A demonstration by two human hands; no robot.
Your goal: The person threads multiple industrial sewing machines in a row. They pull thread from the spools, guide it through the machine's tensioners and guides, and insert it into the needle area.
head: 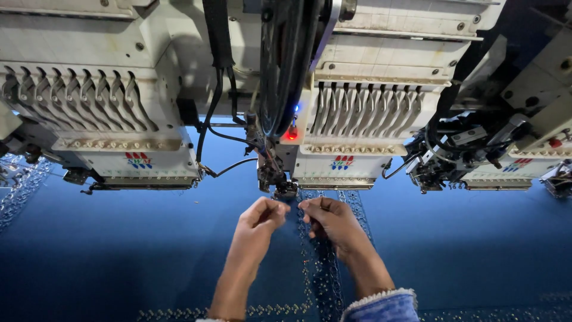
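My left hand point(260, 218) and my right hand point(329, 219) are raised side by side just below the sequin attachment point(275, 179) of the middle embroidery head point(351, 119). Both hands have fingers pinched together, as if on a fine thread or strip, but nothing in them can be made out. Under them lies blue fabric point(149, 250) with a vertical band of shiny sequin embroidery point(322, 268). A dark reel point(286, 59) hangs above the attachment. My right sleeve is blue denim.
A second embroidery head point(95, 119) stands to the left and a third one point(506, 149) to the right. Black cables point(214, 113) hang between the heads. A red light point(291, 133) glows on the middle head. Sequin rows run along the fabric's left edge point(21, 185) and bottom.
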